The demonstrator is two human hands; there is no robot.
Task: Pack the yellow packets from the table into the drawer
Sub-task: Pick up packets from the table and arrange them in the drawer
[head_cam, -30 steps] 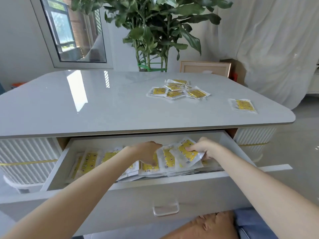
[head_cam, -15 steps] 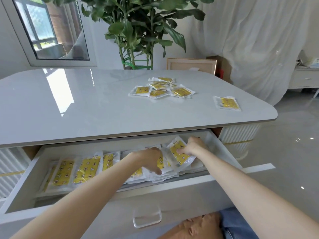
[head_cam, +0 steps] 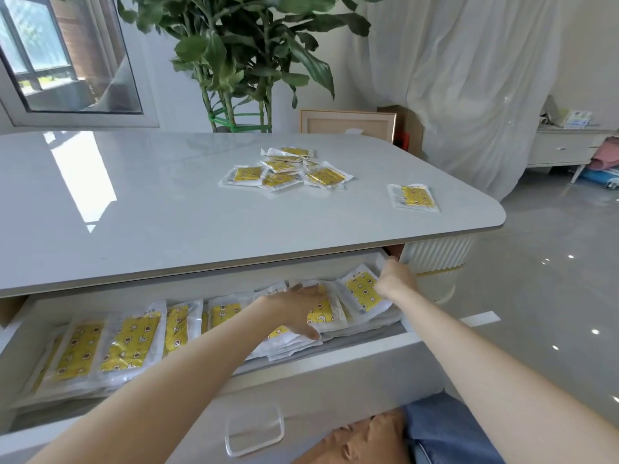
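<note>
Yellow-printed clear plastic packets (head_cam: 130,343) fill the open white drawer (head_cam: 335,370) in overlapping rows that run off to the left of both hands. I have the left hand (head_cam: 294,313) laid over the packets, fingers spread and fairly straight, thumb toward the drawer's front wall, pressing down rather than curling round anything. Just to its right, the right hand (head_cam: 395,279) sits at the drawer's right end, knuckles up and fingers curled, touching the upper right edge of one tilted packet (head_cam: 363,291) that leans on the stack between the two hands. Its fingertips are hidden from me, so I cannot tell whether they pinch that packet or only touch it. Beyond the hands, on the glossy pale grey counter (head_cam: 134,212), a loose pile of the same packets (head_cam: 288,169) lies ahead of the left hand. A single packet (head_cam: 413,197) lies apart from the pile, ahead of the right hand near the counter's rounded corner. Below the left forearm, a clear handle (head_cam: 254,433) sits on the drawer front.
</note>
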